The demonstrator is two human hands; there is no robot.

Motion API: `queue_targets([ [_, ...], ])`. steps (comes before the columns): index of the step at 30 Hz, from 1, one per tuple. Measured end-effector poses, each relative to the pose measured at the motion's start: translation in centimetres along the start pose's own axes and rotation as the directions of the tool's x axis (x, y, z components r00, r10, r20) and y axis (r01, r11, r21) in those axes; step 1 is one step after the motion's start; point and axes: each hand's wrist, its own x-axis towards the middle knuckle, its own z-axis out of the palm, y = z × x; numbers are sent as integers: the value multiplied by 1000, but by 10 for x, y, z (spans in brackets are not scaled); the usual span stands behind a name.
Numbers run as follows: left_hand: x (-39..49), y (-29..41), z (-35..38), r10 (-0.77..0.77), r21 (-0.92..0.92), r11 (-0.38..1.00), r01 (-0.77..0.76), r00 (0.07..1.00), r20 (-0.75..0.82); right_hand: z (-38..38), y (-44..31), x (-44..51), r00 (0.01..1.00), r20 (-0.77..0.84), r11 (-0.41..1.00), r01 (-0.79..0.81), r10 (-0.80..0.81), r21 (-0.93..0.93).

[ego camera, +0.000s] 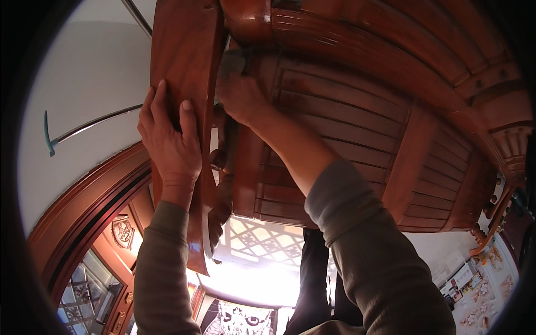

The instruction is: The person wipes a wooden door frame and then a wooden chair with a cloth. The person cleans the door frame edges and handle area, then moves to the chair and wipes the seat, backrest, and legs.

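A large polished reddish-brown wooden bench fills the upper right, with a slatted seat (335,121) and a wide flat armrest (184,50). My left hand (171,134) rests on the armrest with its fingers apart and nothing held. Between armrest and seat back, my right hand (238,92) is closed around a greyish cloth-like thing (233,63) at the rear corner of the seat. That thing is dark and blurred, so its kind is not certain. Turned wooden spindles (218,159) stand under the armrest.
A metal rod with a teal end piece (49,134) lies beyond the armrest at the left. A wooden door (121,255) with a carved emblem is at the lower left. Bright light falls on the floor (255,259). A patterned surface (485,301) bears small items at the lower right.
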Motion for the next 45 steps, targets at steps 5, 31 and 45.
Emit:
queue_targets([
  [5,-6,-6,-3,-17,10,1000,17,1000,3,-36,14,-76,970,-58,972,-235,235,-2],
  [31,-2,-6,4,16,1,1000,-16,997,-77,-97,89,-95,1000,16,934,5,1,-357],
  [45,-6,-14,5,5,18,1000,-3,994,-111,-155,73,-154,865,502,879,243,-5,-410],
])
